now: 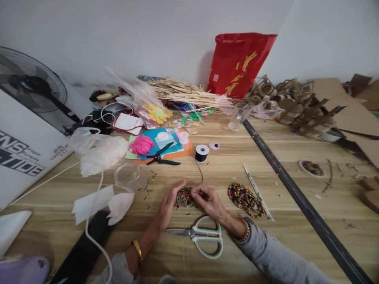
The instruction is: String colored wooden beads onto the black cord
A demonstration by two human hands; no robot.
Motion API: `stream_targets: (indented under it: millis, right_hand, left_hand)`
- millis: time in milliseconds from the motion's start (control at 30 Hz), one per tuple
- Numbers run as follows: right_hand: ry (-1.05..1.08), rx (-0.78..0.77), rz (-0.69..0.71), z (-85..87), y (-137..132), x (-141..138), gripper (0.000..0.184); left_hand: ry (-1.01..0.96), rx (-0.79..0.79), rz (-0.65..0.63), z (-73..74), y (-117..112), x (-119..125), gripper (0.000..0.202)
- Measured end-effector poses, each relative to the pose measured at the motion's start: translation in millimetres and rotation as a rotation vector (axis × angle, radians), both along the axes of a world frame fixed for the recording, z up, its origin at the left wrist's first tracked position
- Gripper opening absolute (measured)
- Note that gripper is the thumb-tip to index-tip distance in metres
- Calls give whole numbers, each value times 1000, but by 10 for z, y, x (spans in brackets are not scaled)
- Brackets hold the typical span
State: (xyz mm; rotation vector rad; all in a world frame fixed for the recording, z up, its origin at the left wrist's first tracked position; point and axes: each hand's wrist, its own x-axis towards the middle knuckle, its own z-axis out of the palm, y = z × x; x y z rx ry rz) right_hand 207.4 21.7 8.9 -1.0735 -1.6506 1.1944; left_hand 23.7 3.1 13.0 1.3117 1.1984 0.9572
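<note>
On the wooden desk (166, 173), between both hands, a heap of small coloured beads (183, 198). At the left of this heap, the left hand (168, 204), palm turned to the beads, fingers straight and close together, in an open shape. At the right end of the heap, the right hand (211, 201), fingers brought together in a pinch; cannot tell what is between them, if anything. Just behind this hand, a dark cord (200, 170) coming down from a black-wound spool (202, 156). In front, scissors (194, 232); to the right, a coil of strung beads (240, 197).

Among containers: at left, a clear tub (128, 177), round; behind it, a clear bag (102, 156) full of something white. Farther back, another plastic bag (148, 98) with yellow pieces (156, 113). Near the wall, a glass (237, 118) and a tall red bag (233, 63), with gold characters not clear enough for reading. At far right, a white saucer (303, 169) with brown lumps (310, 166) inside.

On the white box (26, 146) at left, large letters "ENS" and "TIDE", partly cut off; smaller print hard to read.
</note>
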Motion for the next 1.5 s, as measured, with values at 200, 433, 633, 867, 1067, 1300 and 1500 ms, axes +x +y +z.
stream_targets:
  millis: [200, 433, 633, 867, 1067, 1300, 1500]
  right_hand:
    - [44, -59, -36, 21, 28, 7, 36]
    - [83, -111, -50, 25, 59, 13, 38]
    - [46, -68, -54, 23, 64, 21, 32]
    - [39, -56, -39, 0, 54, 17, 27]
    - [31, -37, -18, -30, 53, 27, 24]
    - [26, 10, -22, -55, 63, 38, 23]
    - [26, 14, -36, -27, 62, 41, 21]
  left_hand:
    - [41, 80, -48, -4, -48, 59, 58]
    - [25, 79, -49, -12, -52, 94, 62]
    - [21, 20, -78, 62, -50, 102, 66]
    - [-38, 21, -15, 20, -15, 61, 64]
    - [92, 48, 138, 153, -18, 21, 35]
    - [497, 200, -182, 334, -72, -177, 10]
    - [727, 85, -423, 451, -130, -224, 7]
